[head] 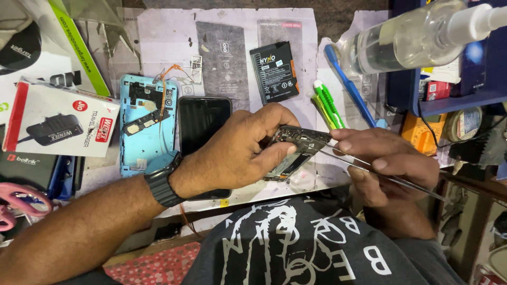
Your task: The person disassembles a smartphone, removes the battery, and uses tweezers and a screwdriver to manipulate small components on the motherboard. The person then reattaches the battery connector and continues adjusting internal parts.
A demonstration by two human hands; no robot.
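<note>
Phone frame [296, 150]: you're pinching it in your left hand [237, 150], fingers closed on its edge, held above the bench edge.
Tweezers [369, 168]: you're gripping them in your right hand [388, 163], fingers closed, tips touching the frame's upper end.
Nearby: black phone [203, 124] lying behind your left hand, blue back cover [142, 124] beside it, battery [274, 71] further back.
Right: green pen [328, 103], blue toothbrush [348, 84].
</note>
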